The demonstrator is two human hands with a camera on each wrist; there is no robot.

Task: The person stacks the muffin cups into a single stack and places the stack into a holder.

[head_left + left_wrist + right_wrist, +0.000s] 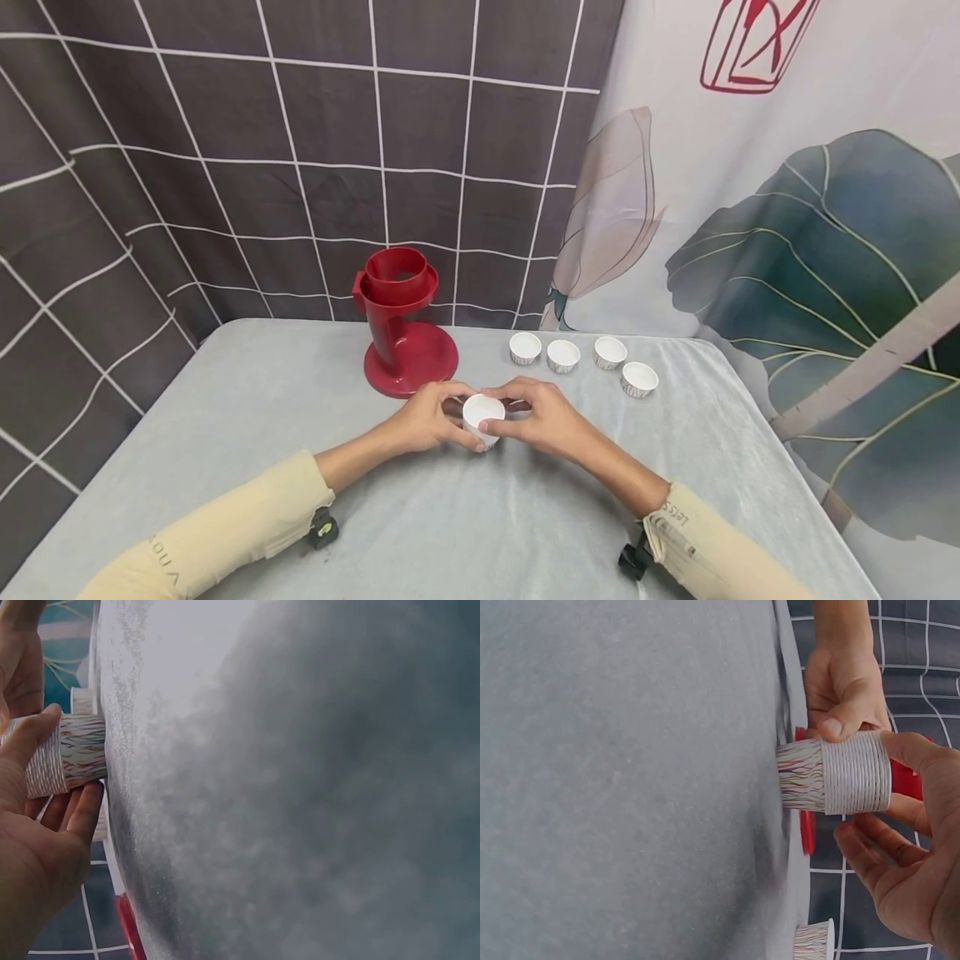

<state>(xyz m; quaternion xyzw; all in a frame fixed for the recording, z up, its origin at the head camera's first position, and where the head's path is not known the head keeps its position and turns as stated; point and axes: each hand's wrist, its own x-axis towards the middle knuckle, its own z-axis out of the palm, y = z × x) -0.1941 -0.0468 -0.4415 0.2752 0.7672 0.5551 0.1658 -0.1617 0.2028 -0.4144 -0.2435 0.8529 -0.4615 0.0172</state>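
A stack of nested white paper baking cups (483, 408) with a streaked pattern on its side stands upright near the middle of the table. The left wrist view shows the nested rims of the stack (81, 754) as close ridges. My left hand (429, 419) holds it from the left, thumb at the front and fingers round the back. From the right, my right hand (553, 422) grips the same stack (855, 774), its thumb near the top rim. Fingertips behind the stack are partly hidden in the head view.
Behind the hands stands a red plastic stand (423, 360) with a ring-shaped top. Several single paper cups, such as the rightmost cup (640, 379), sit at the back right. A grey cloth (225, 400) covers the table, and a dark grid-patterned curtain (315, 200) hangs behind it.
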